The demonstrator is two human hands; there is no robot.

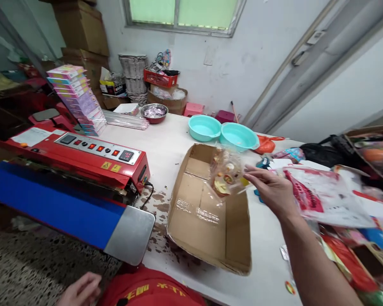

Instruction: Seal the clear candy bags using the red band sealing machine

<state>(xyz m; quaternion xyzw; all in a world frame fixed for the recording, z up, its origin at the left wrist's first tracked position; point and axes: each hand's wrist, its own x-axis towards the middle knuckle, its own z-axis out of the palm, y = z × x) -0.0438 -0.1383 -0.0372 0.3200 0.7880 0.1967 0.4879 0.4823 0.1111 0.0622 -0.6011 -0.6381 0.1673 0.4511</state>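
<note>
White bench (266, 242) carries a box (194, 229) below and left of the right hand (272, 187), long axis running near to far. Right hand pinches a clear packet (227, 176) over it; left hand (83, 291), farther off, hangs loosely open, nothing visible in it.

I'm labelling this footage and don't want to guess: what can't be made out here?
All in the head view:
1. Clear plastic packet in the right hand: exact contents, blurred.
2. Left hand: wrist, cut off by the bottom edge.
3. Red band sealer: display digits, too small and blurred.
4. Cardboard box: far right corner, obscured by the packet.
</note>
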